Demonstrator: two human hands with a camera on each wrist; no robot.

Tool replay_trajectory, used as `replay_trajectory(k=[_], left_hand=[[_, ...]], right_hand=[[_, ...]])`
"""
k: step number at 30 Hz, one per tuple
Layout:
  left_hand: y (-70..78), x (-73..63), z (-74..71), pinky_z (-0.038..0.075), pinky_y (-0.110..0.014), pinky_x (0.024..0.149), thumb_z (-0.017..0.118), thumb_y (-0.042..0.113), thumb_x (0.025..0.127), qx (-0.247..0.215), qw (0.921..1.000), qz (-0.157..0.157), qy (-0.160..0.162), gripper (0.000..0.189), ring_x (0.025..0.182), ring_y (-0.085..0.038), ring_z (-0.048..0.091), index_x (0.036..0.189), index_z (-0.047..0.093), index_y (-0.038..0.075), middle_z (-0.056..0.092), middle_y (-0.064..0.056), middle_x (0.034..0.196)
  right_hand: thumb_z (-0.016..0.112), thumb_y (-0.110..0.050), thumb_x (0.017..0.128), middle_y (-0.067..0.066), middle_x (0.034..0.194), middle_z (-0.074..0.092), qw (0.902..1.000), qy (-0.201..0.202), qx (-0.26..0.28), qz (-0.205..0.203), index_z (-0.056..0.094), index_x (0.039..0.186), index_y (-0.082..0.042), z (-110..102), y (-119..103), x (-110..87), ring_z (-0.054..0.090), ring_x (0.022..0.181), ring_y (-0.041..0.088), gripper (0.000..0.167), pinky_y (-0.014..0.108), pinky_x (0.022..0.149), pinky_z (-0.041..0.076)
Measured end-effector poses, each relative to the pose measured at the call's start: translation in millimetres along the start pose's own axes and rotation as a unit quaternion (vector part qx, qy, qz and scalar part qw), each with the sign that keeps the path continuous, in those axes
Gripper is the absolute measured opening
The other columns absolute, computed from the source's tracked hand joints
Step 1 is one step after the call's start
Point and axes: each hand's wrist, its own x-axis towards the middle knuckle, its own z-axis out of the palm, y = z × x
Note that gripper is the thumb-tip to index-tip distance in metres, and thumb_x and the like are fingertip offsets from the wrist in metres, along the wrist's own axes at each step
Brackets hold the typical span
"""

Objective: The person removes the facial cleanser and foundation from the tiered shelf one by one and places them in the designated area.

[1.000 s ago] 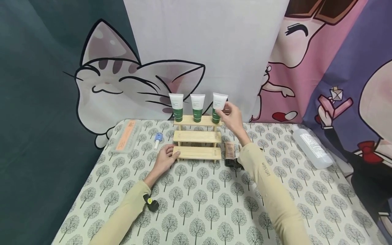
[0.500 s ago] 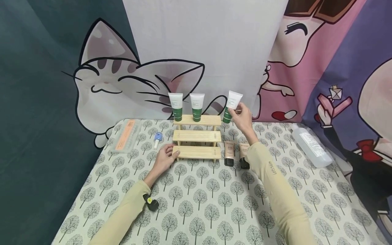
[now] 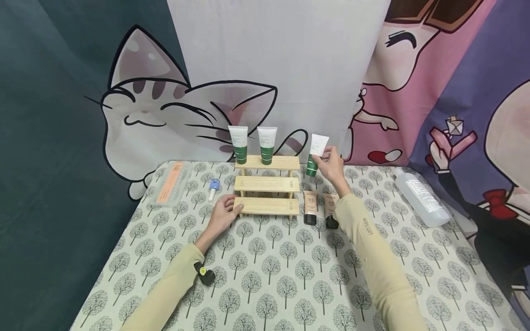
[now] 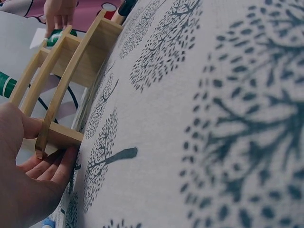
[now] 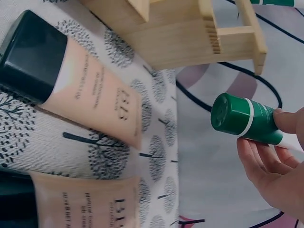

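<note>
A white and green squeeze tube [image 3: 316, 155], cap down and a little tilted, is pinched by my right hand [image 3: 332, 168] just right of the stand's top step. In the right wrist view its green cap [image 5: 231, 114] hangs in the air, apart from the stand. My left hand [image 3: 223, 212] grips the left end of the bottom step of the three-step wooden stand [image 3: 267, 205], thumb on top and fingers beneath. Two matching tubes, the left tube [image 3: 238, 145] and the middle tube [image 3: 267, 145], stand on their caps on the top step.
Two beige BB cream tubes with black caps, one nearer the stand [image 3: 310, 208] and one partly behind my right sleeve [image 3: 331, 210], lie right of the stand. A clear bottle [image 3: 422, 198] lies far right. A flat plastic case [image 3: 170, 185] and a small blue-and-white item [image 3: 213, 190] lie left.
My right hand has lifted the third tube off the right end of the top step, moved it right, then lowered it slightly. My left hand has stayed on the stand.
</note>
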Motion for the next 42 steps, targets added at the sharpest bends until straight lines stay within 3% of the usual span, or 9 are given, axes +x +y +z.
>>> replay_trajectory(k=[14,22,27,34,37,42], left_hand=[[-2.2,0.2,0.7,0.056,-0.043,0.105,0.069,0.011,0.095,-0.004,0.9999,0.009,0.005,0.051,0.121,-0.041,0.064,0.138,0.05,-0.008,0.064,-0.029,0.13],[-1.8,-0.2,0.4,0.056,-0.044,0.105,0.069,0.011,0.096,-0.001,0.9999,0.011,0.01,0.05,0.12,-0.042,0.064,0.138,0.051,-0.008,0.064,-0.03,0.13],[-1.8,0.1,0.0,0.057,-0.043,0.104,0.069,0.01,0.095,-0.003,0.9999,0.011,0.01,0.05,0.12,-0.042,0.065,0.138,0.051,-0.008,0.064,-0.03,0.13],[-1.9,0.0,0.4,0.057,-0.042,0.103,0.07,0.01,0.095,0.002,0.9999,0.012,0.01,0.049,0.119,-0.041,0.066,0.137,0.052,-0.007,0.065,-0.028,0.129],[-2.1,-0.2,0.5,0.058,-0.042,0.103,0.07,0.011,0.095,0.001,0.9999,0.013,0.009,0.049,0.117,-0.04,0.066,0.137,0.053,-0.007,0.066,-0.028,0.128],[-1.2,-0.7,0.2,0.058,-0.044,0.102,0.07,0.011,0.095,0.001,0.9997,0.021,0.012,0.049,0.116,-0.041,0.067,0.136,0.053,-0.009,0.066,-0.029,0.126]], right_hand=[[0.063,-0.032,0.101,0.028,0.128,0.063,0.9976,-0.038,-0.036,0.044,0.048,0.136,0.0,15,27,3.9,0.063,0.11,0.041,0.05,0.053,0.096,0.055],[0.062,-0.033,0.101,0.027,0.126,0.065,0.9947,-0.053,-0.057,0.067,0.05,0.138,0.001,24,36,6.2,0.067,0.102,0.035,0.052,0.04,0.085,0.058],[0.063,-0.033,0.1,0.025,0.123,0.067,0.9919,-0.069,-0.061,0.087,0.051,0.136,0.001,29,42,10.7,0.068,0.092,0.027,0.051,0.037,0.085,0.058],[0.065,-0.036,0.098,0.023,0.118,0.066,0.9892,-0.062,-0.066,0.115,0.053,0.134,0.001,30,45,14.1,0.067,0.092,0.028,0.053,0.043,0.094,0.056],[0.066,-0.036,0.098,0.023,0.119,0.064,0.9886,-0.055,-0.077,0.117,0.055,0.132,0.003,30,47,15.2,0.064,0.091,0.027,0.053,0.04,0.091,0.055],[0.066,-0.033,0.098,0.027,0.119,0.066,0.9888,-0.05,-0.091,0.107,0.061,0.124,0.006,32,51,18.7,0.069,0.077,0.018,0.048,0.037,0.084,0.061]])
